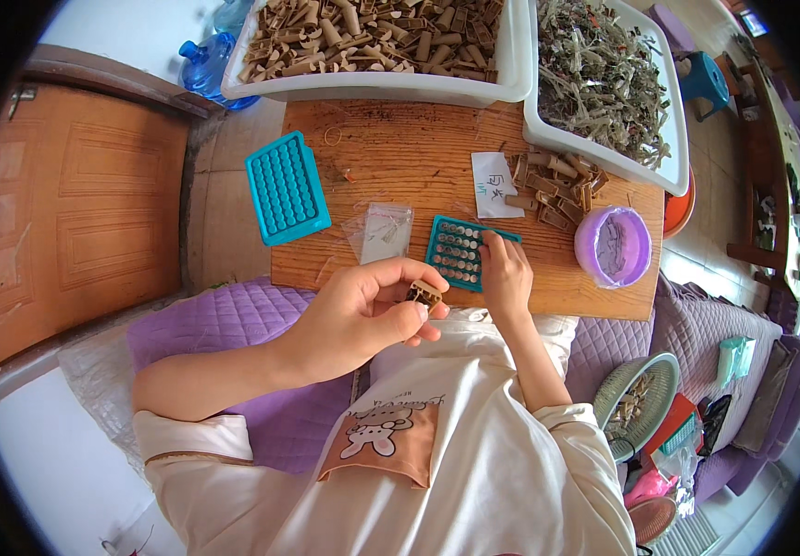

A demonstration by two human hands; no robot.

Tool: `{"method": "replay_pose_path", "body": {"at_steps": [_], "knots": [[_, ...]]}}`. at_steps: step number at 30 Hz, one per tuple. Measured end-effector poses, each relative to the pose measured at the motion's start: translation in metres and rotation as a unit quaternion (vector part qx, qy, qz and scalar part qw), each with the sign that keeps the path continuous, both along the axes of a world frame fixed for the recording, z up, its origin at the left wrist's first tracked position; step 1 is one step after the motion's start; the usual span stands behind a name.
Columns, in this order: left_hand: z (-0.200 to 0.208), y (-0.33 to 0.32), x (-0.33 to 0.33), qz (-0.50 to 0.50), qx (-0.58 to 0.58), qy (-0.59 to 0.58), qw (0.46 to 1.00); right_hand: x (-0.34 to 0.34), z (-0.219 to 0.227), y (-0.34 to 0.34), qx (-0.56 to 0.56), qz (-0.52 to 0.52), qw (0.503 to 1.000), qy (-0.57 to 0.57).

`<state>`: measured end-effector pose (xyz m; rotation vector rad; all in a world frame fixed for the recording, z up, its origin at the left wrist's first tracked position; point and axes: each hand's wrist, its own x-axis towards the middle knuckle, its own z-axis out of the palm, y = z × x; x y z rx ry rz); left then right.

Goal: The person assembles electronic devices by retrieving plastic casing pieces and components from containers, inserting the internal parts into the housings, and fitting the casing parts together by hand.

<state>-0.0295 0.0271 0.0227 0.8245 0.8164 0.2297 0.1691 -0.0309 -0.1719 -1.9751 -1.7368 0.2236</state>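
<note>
In my left hand (363, 310), raised over my lap, a small tan plastic casing (425, 295) with a dark inside is pinched between thumb and fingers. My right hand (505, 273) reaches down at the right side of a teal tray (433, 248). Its fingers are bent together over the tray's wells; whatever they hold is hidden. Rows of small round silvery pieces (458, 250) fill the visible wells. Left of that tray lies a clear plastic bag (387, 232) with small thin pieces on it. A second teal tray (287, 188) rests at the table's left edge.
Behind, a white tub (377, 88) holds many tan casings, and another tub (531, 125) holds tangled wiry parts. Loose tan casings (557, 190) lie beside a white paper note (496, 185). A purple bowl (639, 246) stands at the right of the wooden table (390, 139).
</note>
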Motion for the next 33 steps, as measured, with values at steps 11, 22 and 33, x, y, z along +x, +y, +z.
{"method": "replay_pose_path", "body": {"at_steps": [11,22,33], "knots": [[0.002,-0.005,0.002,0.012,0.025,-0.003,1.0,-0.038,0.138,-0.016,0.17,0.066,0.948,0.261],[-0.006,-0.01,0.001,0.0,0.081,-0.018,0.997,-0.056,0.13,-0.004,0.349,0.161,0.877,0.287],[0.001,-0.005,0.0,-0.022,0.052,0.001,0.998,-0.022,0.099,-0.011,0.287,0.09,0.901,0.314]]}}
